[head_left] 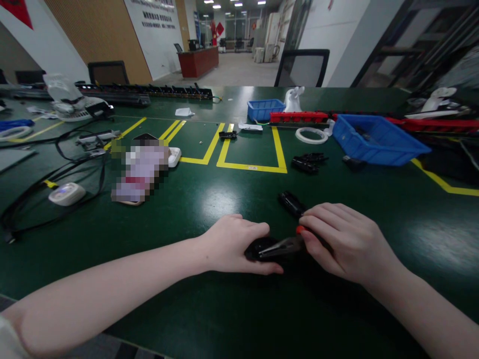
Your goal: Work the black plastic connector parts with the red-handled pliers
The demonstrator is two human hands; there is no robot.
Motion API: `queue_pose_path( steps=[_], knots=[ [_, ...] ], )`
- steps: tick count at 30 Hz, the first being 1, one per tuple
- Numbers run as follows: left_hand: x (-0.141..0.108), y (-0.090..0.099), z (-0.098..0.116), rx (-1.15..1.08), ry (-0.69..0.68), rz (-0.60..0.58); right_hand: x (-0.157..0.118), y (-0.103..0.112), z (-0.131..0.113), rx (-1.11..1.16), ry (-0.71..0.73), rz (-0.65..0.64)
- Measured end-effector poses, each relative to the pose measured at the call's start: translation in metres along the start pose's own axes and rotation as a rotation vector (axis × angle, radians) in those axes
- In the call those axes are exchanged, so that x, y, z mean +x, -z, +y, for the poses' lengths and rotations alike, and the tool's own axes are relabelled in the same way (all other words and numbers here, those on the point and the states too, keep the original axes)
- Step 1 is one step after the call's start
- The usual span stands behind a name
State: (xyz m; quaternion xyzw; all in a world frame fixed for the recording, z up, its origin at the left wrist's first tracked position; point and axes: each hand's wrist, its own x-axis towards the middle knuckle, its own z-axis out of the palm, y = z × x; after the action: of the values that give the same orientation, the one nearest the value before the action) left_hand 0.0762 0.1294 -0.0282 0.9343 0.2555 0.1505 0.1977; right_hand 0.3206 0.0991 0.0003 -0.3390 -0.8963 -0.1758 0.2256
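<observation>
Dark green surface (224,309), glossy, patches of overhead light on it.

Left hand (239,247): fingers closed around a black part (256,249), thumb on the far side, another finger along the near side. Part sits low in the middle of the view, in front of the person; its underside is hidden by the hand.

Right hand (344,242): fingers wrapped round the handles of the pliers (284,247), a bit of red showing by the thumb. Metal nose points left and lies over the black part. Cannot tell how far the nose is open.

Just beyond the right hand's knuckles, a second black piece (291,203) lies tilted; contact with the hand unclear. Farther off, a cluster of black pieces (309,162), left of the large blue bin (389,149). Dark contents in that bin, too dim to name. White ring (312,142) near its left side. Small blue bin (265,109) behind, red strip (299,117) running along the back.

Yellow tape (251,168) marks boxes on the surface; one small black piece (228,135) lies across a line. Left side: blurred-out phone (140,174), white case (174,156) beside it, white device (67,194) among black cables (102,174).
</observation>
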Motion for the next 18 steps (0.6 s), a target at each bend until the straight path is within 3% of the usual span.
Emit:
queue_pose_path(
  steps=[18],
  knots=[
    [-0.0003, 0.0024, 0.0004, -0.046, -0.014, 0.01, -0.0008, -0.0012, -0.0002, 0.003, -0.002, 0.012]
  ],
)
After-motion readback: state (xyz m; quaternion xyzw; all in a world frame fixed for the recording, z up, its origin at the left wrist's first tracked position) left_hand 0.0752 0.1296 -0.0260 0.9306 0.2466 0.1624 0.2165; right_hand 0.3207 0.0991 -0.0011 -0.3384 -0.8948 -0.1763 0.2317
